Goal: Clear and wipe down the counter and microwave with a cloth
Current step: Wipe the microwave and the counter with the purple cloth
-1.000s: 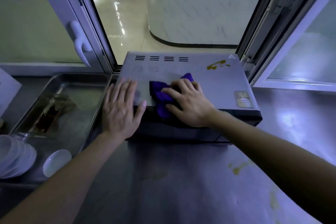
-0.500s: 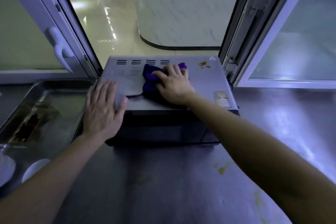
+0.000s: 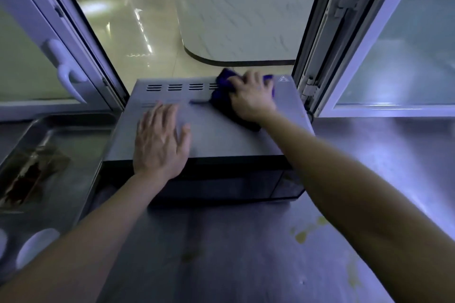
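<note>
While the microwave (image 3: 221, 135) stood on the steel worktop (image 3: 221, 253), a purple cloth (image 3: 222, 96) was pressed flat on its top at the far right corner, beside the vent slots (image 3: 182, 87), by the right hand (image 3: 251, 99), fingers spread over it. The left hand (image 3: 160, 142) was laid open, palm down, on the microwave's near left top. Left of the microwave, a metal tray (image 3: 73, 145) was recorded; yellow stains (image 3: 307, 231) were noted before it.
</note>
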Demonstrator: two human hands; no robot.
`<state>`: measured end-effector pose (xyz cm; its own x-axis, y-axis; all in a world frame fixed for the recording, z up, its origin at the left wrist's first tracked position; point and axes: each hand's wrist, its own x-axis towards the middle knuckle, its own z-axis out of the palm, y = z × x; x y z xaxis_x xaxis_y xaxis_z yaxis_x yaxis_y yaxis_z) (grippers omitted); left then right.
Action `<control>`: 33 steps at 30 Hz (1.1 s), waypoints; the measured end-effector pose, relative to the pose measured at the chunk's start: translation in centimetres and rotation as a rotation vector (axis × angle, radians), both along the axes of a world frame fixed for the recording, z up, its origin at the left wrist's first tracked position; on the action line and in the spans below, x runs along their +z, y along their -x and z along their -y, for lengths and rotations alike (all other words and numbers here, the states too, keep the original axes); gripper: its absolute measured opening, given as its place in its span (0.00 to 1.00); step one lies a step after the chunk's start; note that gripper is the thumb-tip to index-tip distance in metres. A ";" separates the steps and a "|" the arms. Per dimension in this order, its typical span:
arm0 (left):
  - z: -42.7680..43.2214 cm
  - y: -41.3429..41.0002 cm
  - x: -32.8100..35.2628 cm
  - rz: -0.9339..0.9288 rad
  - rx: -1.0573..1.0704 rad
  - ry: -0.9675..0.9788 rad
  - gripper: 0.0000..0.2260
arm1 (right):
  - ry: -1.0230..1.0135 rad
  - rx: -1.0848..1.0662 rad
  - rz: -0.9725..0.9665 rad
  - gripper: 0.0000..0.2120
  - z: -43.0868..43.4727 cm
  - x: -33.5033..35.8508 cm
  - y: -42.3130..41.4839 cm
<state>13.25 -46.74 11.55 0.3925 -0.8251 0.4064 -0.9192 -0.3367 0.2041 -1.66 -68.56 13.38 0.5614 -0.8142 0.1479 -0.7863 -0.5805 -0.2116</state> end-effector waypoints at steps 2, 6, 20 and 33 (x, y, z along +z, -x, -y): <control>-0.1 0.1 0.1 -0.012 -0.005 0.009 0.28 | 0.042 0.221 0.020 0.24 -6.0 -0.4 1.5; -0.1 0.3 0.2 -0.025 -0.012 0.021 0.27 | 0.024 0.266 -0.007 0.24 -4.7 -0.2 8.1; -0.4 0.4 0.2 0.040 -0.014 0.040 0.26 | 0.027 -0.057 -0.028 0.22 3.4 -0.1 -0.5; -0.4 0.5 0.0 0.084 -0.026 0.093 0.24 | -0.017 0.203 -0.015 0.22 -0.3 0.2 -10.9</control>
